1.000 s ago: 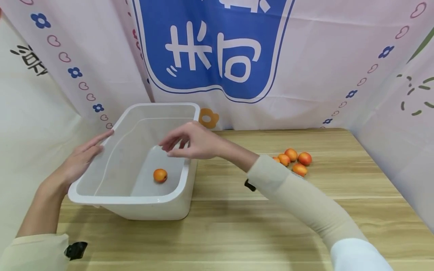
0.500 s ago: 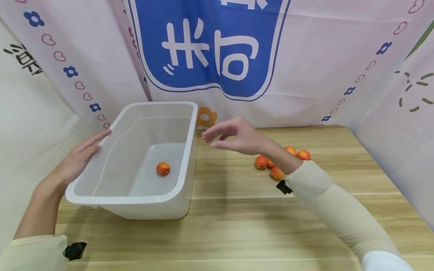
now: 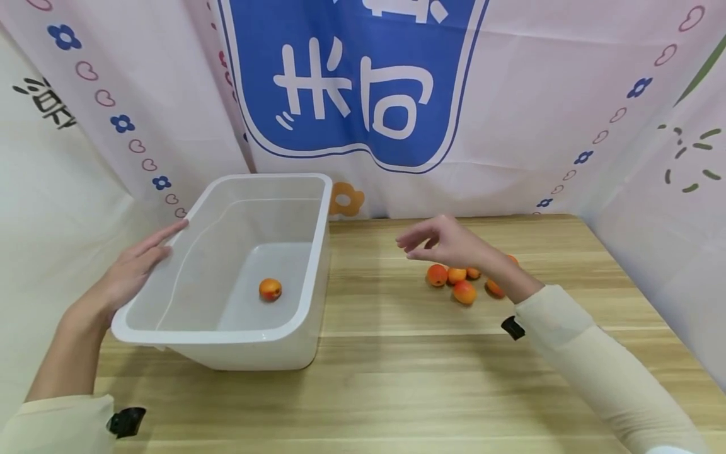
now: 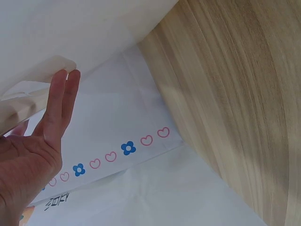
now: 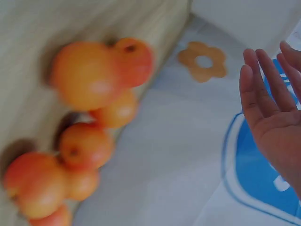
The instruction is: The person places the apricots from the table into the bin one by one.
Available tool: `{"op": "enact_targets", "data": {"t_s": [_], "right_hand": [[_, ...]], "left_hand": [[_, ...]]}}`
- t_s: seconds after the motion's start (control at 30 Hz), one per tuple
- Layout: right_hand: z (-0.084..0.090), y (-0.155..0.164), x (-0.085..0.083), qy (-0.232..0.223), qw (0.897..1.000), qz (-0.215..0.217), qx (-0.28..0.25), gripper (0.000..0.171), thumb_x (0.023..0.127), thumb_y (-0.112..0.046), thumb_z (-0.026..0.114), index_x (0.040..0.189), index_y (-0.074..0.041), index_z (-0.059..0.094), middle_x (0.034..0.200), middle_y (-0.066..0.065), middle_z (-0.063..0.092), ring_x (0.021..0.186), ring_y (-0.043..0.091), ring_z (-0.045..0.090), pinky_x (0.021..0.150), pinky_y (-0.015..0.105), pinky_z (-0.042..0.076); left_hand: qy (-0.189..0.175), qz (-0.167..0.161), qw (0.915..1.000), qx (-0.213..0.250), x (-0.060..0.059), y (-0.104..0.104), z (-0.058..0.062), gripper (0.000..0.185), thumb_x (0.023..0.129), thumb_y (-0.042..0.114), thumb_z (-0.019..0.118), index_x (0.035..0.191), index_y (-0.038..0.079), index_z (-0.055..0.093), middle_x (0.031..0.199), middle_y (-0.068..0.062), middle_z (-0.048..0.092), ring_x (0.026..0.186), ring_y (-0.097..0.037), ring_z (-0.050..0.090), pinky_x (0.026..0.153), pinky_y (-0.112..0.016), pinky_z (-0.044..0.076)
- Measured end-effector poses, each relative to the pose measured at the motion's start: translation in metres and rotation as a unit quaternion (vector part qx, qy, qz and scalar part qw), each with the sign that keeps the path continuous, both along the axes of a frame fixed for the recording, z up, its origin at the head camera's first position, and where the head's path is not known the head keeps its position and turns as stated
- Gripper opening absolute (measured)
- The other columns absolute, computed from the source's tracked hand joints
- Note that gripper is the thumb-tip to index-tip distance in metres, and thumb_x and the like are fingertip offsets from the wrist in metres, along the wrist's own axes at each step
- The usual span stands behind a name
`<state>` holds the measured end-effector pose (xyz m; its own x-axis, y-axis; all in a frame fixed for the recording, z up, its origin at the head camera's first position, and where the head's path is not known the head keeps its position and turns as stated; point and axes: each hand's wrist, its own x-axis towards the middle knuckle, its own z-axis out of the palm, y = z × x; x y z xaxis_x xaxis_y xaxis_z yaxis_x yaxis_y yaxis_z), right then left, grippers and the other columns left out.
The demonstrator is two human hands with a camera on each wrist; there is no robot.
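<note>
The right hand (image 3: 448, 243) has swung right from the bin (image 3: 170, 337) and now hovers empty, fingers loosely spread, just over the apricots (image 3: 459, 280) on the table (image 3: 397, 372). The left hand (image 3: 127, 271) rests flat-fingered against the bin's left rim. One apricot (image 3: 270, 289) lies inside the bin.

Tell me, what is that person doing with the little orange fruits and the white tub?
A person is working at a wooden table. Their left hand rests with straight fingers against the rim of a white plastic tub. One orange fruit lies at the bottom of the tub. Their right hand is empty and hovers just above a small pile of orange fruits on the table to the right. No fruit is in either hand at this moment.
</note>
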<state>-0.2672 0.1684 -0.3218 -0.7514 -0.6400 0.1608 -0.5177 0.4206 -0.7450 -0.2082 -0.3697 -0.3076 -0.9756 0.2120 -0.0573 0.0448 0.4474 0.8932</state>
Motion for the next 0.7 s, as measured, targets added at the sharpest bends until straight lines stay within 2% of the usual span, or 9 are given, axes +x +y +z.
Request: {"op": "enact_targets", "data": {"t_s": [0.13, 0.23, 0.3, 0.47, 0.7], "right_hand": [[-0.012, 0.016, -0.004, -0.004, 0.999, -0.011, 0.035, 0.028, 0.094, -0.002, 0.074, 0.122, 0.002, 0.074, 0.115, 0.015, 0.075, 0.101, 0.027, 0.074, 0.089, 0.044, 0.062], [-0.02, 0.026, -0.007, 0.002, 0.997, -0.018, 0.069, 0.027, 0.093, 0.001, 0.074, 0.12, 0.003, 0.075, 0.116, 0.018, 0.074, 0.103, 0.03, 0.073, 0.09, 0.048, 0.061], [-0.024, 0.031, -0.009, 0.007, 0.994, -0.024, 0.103, 0.027, 0.092, 0.002, 0.074, 0.119, 0.002, 0.075, 0.116, 0.019, 0.074, 0.105, 0.032, 0.072, 0.091, 0.049, 0.061], [-0.03, 0.034, -0.011, 0.018, 0.982, -0.016, 0.186, 0.025, 0.089, 0.002, 0.077, 0.115, 0.001, 0.078, 0.111, 0.013, 0.076, 0.108, 0.032, 0.071, 0.095, 0.05, 0.058], [-0.038, 0.032, -0.015, 0.014, 0.976, 0.013, 0.218, 0.029, 0.085, 0.005, 0.081, 0.113, 0.003, 0.078, 0.109, 0.012, 0.076, 0.108, 0.029, 0.071, 0.096, 0.047, 0.059]], "left_hand": [[0.006, -0.003, 1.0, -0.005, 0.0, 0.0, 0.001, 0.05, 0.115, 0.031, 0.032, 0.165, 0.039, 0.025, 0.136, 0.026, 0.049, 0.098, 0.001, 0.068, 0.074, -0.029, 0.063], [0.006, -0.009, 0.9999, 0.011, 0.0, 0.0, 0.002, 0.05, 0.115, 0.029, 0.032, 0.164, 0.038, 0.027, 0.129, 0.032, 0.053, 0.096, -0.002, 0.07, 0.072, -0.031, 0.064], [0.005, -0.012, 0.9997, 0.018, 0.001, 0.001, 0.002, 0.05, 0.115, 0.028, 0.031, 0.164, 0.037, 0.027, 0.122, 0.036, 0.054, 0.095, -0.003, 0.07, 0.071, -0.031, 0.064], [0.0, -0.014, 0.9996, 0.025, 0.001, 0.002, 0.001, 0.05, 0.115, 0.028, 0.031, 0.165, 0.036, 0.026, 0.122, 0.037, 0.053, 0.097, -0.003, 0.07, 0.073, -0.031, 0.064], [0.005, -0.01, 0.9999, 0.007, 0.001, 0.001, 0.001, 0.05, 0.115, 0.029, 0.031, 0.165, 0.037, 0.025, 0.122, 0.037, 0.05, 0.098, -0.001, 0.069, 0.073, -0.03, 0.063]]}}
